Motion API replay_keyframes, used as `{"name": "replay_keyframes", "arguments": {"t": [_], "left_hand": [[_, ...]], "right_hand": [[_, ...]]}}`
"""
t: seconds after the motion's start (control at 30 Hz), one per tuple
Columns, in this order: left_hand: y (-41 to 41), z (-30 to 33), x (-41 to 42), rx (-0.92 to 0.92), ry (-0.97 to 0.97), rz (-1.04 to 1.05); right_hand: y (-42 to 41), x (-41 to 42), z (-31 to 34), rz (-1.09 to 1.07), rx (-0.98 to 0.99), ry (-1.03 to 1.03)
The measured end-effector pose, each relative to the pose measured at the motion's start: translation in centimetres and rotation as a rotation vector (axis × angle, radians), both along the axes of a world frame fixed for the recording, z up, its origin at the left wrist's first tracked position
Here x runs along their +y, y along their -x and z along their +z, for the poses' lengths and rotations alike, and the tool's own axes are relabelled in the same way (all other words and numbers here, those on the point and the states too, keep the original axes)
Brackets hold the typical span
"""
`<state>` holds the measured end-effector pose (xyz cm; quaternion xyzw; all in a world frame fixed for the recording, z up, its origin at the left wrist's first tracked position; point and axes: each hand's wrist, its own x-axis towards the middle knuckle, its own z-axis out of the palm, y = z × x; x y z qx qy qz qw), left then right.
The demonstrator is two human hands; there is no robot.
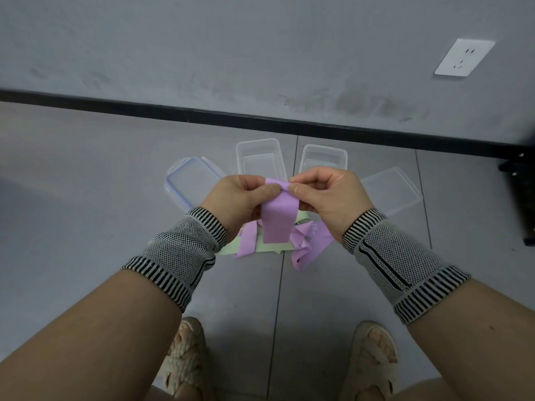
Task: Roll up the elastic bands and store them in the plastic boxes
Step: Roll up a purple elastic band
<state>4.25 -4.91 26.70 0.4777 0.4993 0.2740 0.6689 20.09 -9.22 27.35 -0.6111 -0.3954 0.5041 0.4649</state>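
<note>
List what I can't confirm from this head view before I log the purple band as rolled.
- Roll at the purple band top: covered by the left hand and right hand.
- Near ends of the two open boxes: behind the hands.
- Green band: mostly under purple band and left wrist.
- Print on the band: too small beyond "10".

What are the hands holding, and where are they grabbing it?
Both the left hand and right hand pinch the top end of a flat purple elastic band; the rest hangs down.
</note>
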Motion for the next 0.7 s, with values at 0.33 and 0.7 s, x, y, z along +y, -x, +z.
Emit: {"name": "replay_keyframes", "arguments": {"t": [0.33,0.7], "left_hand": [[0.5,0.3,0.3,-0.225,0.16,0.049],[0.7,0.1,0.3,-0.298,0.192,0.09]], "right_hand": [[0.0,-0.1,-0.1,0.114,0.143,0.048],[0.4,-0.1,0.2,0.143,-0.213,0.029]]}}
